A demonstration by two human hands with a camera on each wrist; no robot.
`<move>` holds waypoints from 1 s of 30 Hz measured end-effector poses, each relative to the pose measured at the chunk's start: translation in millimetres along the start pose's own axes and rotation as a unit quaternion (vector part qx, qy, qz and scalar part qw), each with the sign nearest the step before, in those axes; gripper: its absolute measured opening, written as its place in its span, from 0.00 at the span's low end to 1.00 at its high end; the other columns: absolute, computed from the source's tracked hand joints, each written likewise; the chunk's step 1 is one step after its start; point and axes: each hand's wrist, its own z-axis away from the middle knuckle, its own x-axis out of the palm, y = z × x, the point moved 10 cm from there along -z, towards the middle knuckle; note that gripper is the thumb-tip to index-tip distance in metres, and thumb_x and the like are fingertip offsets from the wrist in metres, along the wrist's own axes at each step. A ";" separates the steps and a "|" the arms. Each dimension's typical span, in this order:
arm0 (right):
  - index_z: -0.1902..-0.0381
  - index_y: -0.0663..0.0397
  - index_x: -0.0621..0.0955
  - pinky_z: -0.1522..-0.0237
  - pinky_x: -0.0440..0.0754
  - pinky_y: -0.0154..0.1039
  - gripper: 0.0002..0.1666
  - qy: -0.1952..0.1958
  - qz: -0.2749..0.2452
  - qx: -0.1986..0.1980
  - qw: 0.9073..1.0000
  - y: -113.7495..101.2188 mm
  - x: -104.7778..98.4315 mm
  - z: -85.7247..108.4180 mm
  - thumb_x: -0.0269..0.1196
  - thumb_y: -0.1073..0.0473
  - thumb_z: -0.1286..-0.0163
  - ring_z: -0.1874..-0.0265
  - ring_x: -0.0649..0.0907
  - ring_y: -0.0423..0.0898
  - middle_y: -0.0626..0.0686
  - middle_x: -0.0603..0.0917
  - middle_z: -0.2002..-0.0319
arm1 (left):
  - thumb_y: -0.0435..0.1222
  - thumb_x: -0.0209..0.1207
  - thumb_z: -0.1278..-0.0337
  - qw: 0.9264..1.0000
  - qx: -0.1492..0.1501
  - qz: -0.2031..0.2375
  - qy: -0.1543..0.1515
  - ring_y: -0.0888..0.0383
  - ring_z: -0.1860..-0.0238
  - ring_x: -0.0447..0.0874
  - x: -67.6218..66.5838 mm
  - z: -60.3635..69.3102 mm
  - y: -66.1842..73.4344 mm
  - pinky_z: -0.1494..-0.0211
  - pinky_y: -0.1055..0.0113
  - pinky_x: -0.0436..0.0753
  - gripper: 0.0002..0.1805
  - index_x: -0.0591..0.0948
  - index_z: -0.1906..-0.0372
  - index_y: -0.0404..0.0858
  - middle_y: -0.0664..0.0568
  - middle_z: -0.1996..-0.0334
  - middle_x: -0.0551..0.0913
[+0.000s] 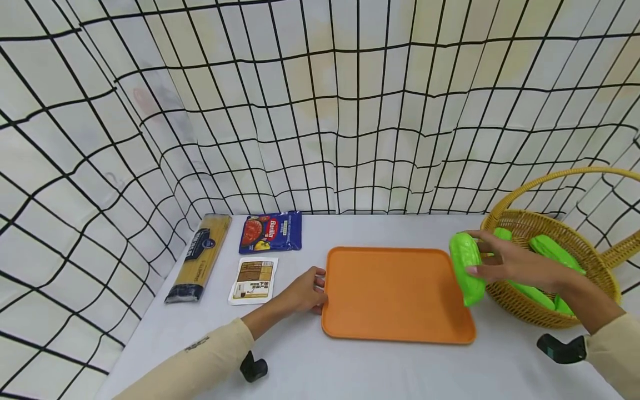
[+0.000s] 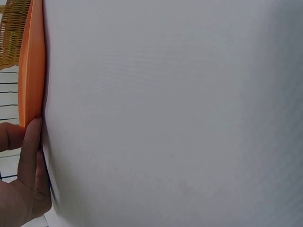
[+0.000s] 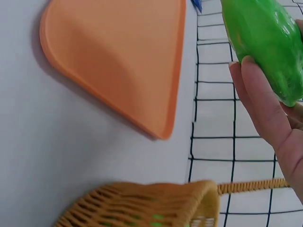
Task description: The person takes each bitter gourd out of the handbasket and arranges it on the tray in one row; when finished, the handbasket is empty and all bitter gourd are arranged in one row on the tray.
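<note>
My right hand (image 1: 505, 258) grips a bright green, plastic-wrapped oblong packet (image 1: 466, 266) above the right end of an orange tray (image 1: 395, 294). In the right wrist view, the fingers lie along the side of the same green packet (image 3: 265, 42); what is inside the wrapping cannot be seen. At the tray's left end, my left hand (image 1: 306, 291) holds the rim. The left wrist view has the thumb and fingers of that hand (image 2: 26, 184) pinching the edge of the tray (image 2: 33, 71). Beside the right hand stands a wicker basket (image 1: 607, 280) with several similar green packets (image 1: 555, 250).
Left of the tray lie a spaghetti pack (image 1: 202, 255), a blue Barilla pouch (image 1: 271, 232) and a white-and-brown sachet (image 1: 253, 280). White walls with black netting (image 1: 345, 111) enclose the back and sides. The basket's tall handle (image 1: 555, 178) arches up at the right.
</note>
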 end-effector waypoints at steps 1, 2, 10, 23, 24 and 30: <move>0.20 0.54 0.45 0.45 0.84 0.62 0.50 -0.003 -0.008 0.003 1.000 -1.4 3.6 -2.1 0.60 0.52 0.28 0.34 0.67 0.77 0.75 0.60 0.29 | 0.23 0.60 0.49 1.000 -0.001 0.000 0.000 0.55 0.60 0.80 -0.4 -0.1 0.0 0.67 0.64 0.92 0.36 0.64 0.32 0.30 0.44 0.52 0.74; 0.20 0.53 0.46 0.44 0.84 0.62 0.49 -0.004 -0.012 0.006 1.000 -2.5 6.8 -4.2 0.60 0.51 0.28 0.33 0.68 0.75 0.74 0.60 0.29 | 0.23 0.60 0.49 1.000 -0.002 0.000 0.000 0.55 0.60 0.80 -0.7 -0.4 -0.3 0.67 0.64 0.92 0.36 0.64 0.32 0.30 0.44 0.51 0.74; 0.22 0.52 0.50 0.52 0.90 0.50 0.48 -0.010 -0.058 0.011 0.998 -8.9 26.9 -29.2 0.63 0.51 0.29 0.40 0.79 0.63 0.73 0.64 0.31 | 0.22 0.61 0.50 1.000 -0.009 0.002 0.001 0.55 0.60 0.80 -1.5 0.9 -0.8 0.67 0.63 0.92 0.36 0.65 0.32 0.31 0.44 0.52 0.74; 0.23 0.53 0.51 0.52 0.91 0.49 0.47 -0.028 -0.099 -0.002 0.995 -17.1 62.1 -67.1 0.64 0.50 0.29 0.48 0.84 0.55 0.70 0.71 0.38 | 0.23 0.61 0.48 1.000 -0.008 -0.005 0.001 0.55 0.60 0.81 0.0 -1.3 -2.7 0.68 0.64 0.92 0.36 0.65 0.32 0.31 0.44 0.52 0.74; 0.23 0.53 0.51 0.52 0.91 0.49 0.47 -0.030 -0.102 -0.002 0.994 -17.4 64.8 -70.3 0.64 0.50 0.29 0.48 0.84 0.55 0.69 0.71 0.39 | 0.23 0.61 0.48 1.000 -0.008 -0.005 0.000 0.55 0.60 0.81 0.0 -1.4 -2.9 0.68 0.64 0.92 0.36 0.65 0.32 0.31 0.44 0.52 0.74; 0.23 0.51 0.54 0.53 0.91 0.49 0.46 -0.034 -0.110 0.001 0.993 -18.8 76.6 -86.7 0.65 0.49 0.30 0.51 0.84 0.54 0.69 0.71 0.38 | 0.23 0.61 0.48 1.000 -0.007 0.001 -0.003 0.55 0.60 0.81 0.3 -1.8 -3.9 0.67 0.63 0.92 0.35 0.64 0.32 0.31 0.43 0.51 0.74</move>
